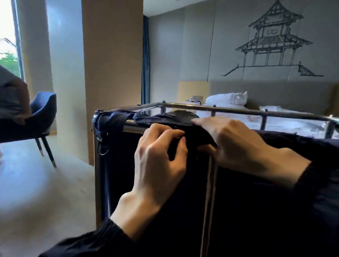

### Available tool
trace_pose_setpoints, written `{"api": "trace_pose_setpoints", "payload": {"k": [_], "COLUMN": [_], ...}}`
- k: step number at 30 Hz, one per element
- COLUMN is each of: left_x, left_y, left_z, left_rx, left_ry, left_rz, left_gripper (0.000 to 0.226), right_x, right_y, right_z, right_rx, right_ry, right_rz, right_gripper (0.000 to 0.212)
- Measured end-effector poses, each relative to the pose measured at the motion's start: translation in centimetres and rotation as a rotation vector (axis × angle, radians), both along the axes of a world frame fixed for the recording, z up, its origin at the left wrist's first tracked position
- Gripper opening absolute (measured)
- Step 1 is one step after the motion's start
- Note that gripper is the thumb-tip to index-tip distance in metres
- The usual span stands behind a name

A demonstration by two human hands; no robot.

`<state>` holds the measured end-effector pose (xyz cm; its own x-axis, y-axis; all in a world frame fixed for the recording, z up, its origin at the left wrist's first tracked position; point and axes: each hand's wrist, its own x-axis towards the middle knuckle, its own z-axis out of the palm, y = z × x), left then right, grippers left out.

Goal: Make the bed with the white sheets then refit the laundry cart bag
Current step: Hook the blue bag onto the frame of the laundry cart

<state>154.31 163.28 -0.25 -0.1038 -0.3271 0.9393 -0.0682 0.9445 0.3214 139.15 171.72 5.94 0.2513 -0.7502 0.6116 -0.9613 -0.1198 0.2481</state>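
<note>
Each grip, left hand (158, 164) and right hand (235, 138), pinches the cart bag (240, 205) before the white bed (283, 122).

Two bare hands, L hand (158, 164) & R hand (237, 140). Long black sleeves on both: L sleeve (84, 255) loose, gathered into a ribbed cuff at wrist; R sleeve (336, 187) same dark fabric, ribbed cuff.

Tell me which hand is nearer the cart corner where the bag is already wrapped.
The left hand, pinching the dark bag just along the rail from that corner; the right hand grips it farther along, toward the bed.
</note>
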Motion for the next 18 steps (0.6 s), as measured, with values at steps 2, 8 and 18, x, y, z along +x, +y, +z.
{"api": "trace_pose_setpoints", "payload": {"k": [2, 8, 18], "left_x": [-0.1, -1.8, -5.0], "left_y": [-1.2, -5.1, -10.3], "left_z": [1.8, 6.3, 12.1], "left_rx": [-0.096, -0.192, -0.105], "left_ry": [-0.066, -0.409, -0.762], "left_rz": [0.119, 0.218, -0.120], "left_gripper": [0.023, 0.034, 0.020], "right_x": [0.4, 1.1, -1.6], "right_y": [-0.4, -2.2, -5.4], "right_z": [0.2, 1.8, 6.4], "right_rx": [0.013, 0.128, 0.557], "right_ry": [0.007, -0.179, -0.506], "right_rz": [0.025, 0.034, 0.025], "right_gripper": [0.054, 0.038, 0.027]}}
